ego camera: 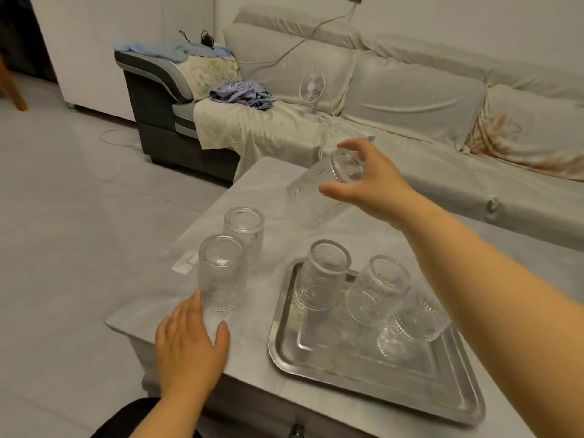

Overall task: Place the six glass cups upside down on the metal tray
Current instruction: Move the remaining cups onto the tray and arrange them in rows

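At lower right, three cups [373, 289] stood inverted on the tray [373, 374]; your right hand [369, 181] pinched a fourth [319, 188], left hand [189, 346] spread flat, two cups [230, 257] waited

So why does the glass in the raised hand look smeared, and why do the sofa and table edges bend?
Head view: the cup held by the right hand is motion-blurred, while the cups on the metal tray stay sharp. The wide-angle lens bows the sofa and table. Soft indoor light leaves faint shadows and mild sheen on the tray.
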The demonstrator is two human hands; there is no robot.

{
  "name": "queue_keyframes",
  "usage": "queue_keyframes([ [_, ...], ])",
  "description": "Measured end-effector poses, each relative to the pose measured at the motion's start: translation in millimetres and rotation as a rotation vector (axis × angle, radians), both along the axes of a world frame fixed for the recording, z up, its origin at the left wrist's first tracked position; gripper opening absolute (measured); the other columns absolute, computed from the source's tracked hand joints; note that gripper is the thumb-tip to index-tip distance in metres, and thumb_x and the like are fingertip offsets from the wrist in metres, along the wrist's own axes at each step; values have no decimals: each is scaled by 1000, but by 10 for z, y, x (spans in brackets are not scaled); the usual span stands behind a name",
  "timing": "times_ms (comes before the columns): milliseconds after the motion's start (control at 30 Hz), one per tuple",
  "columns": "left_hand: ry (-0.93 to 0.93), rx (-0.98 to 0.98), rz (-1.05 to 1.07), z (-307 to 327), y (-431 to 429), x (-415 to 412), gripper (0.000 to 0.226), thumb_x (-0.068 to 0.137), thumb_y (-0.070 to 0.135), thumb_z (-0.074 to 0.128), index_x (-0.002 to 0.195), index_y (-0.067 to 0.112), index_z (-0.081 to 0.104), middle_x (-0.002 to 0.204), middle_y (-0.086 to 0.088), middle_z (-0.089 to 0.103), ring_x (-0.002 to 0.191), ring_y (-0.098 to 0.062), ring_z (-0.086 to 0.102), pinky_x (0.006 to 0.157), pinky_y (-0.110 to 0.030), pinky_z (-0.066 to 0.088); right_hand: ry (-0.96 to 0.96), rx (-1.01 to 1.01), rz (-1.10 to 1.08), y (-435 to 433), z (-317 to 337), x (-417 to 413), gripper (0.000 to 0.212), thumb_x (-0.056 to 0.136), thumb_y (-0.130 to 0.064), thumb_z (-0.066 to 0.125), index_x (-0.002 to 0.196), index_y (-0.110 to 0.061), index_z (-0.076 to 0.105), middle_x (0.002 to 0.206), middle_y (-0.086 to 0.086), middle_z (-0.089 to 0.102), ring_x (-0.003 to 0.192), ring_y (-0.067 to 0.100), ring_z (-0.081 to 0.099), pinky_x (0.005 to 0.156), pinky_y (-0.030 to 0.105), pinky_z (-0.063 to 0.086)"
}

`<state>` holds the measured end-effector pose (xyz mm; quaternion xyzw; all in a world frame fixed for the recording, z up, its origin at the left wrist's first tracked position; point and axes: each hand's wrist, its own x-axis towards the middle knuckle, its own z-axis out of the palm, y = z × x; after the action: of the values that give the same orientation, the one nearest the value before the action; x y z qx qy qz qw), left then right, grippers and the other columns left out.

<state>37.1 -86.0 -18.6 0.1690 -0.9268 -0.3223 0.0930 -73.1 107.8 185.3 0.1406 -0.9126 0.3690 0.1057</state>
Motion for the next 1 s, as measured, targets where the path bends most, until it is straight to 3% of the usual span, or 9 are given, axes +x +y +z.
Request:
queue_keyframes([
  [100, 90, 5, 11, 89, 18, 90, 52, 83, 19, 56, 129, 3, 38, 136, -21, 45, 130, -37, 34, 111, -48, 18, -44, 30, 73, 148, 85, 424, 65, 63, -31, 73, 120, -29, 40, 110, -13, 42, 88, 3, 49, 68, 10, 38],
  [200, 224, -149, -183, 104, 101, 223, 48, 79, 34, 45, 116, 4, 53, 121, -20, 59, 118, -39, 49, 103, -49, 25, -124, 141, 139, 283, -1, 760, 64, 61, -36, 72, 117, -36, 40, 104, -25, 41, 84, -7, 47, 62, -1, 40],
  [333, 73, -12, -501, 28, 249, 307, 53, 89, 44, 37, 137, 26, 22, 148, 5, 27, 137, -11, 18, 112, -26, 3, -245, 232, 163, 368, -390, 961, 67, 65, -32, 73, 122, -33, 37, 123, -8, 44, 99, 7, 49, 78, 15, 41],
  [400, 8, -36, -581, -20, 306, 274, 57, 89, 47, 36, 138, 30, 14, 150, 10, 21, 137, -6, 12, 113, -25, 0, -288, 260, 146, 357, -590, 1000, 69, 67, -31, 71, 124, -32, 34, 132, -5, 40, 106, 8, 45, 88, 24, 40],
  [633, -23, -100, -588, -57, 359, 221, 63, 86, 53, 37, 139, 30, 12, 151, 11, 19, 139, -5, 7, 114, -28, -3, -300, 399, 161, 175, -955, 992, 72, 70, -30, 66, 130, -29, 27, 142, -2, 31, 122, 19, 41, 94, 31, 39],
  [1000, 23, -88, -579, -62, 357, 196, 66, 82, 54, 44, 138, 30, 18, 148, 11, 25, 138, -6, 12, 114, -28, 0, -305, 536, 149, 103, -978, 913, 73, 75, -33, 60, 135, -27, 20, 145, 0, 27, 127, 24, 34, 98, 39, 40],
])
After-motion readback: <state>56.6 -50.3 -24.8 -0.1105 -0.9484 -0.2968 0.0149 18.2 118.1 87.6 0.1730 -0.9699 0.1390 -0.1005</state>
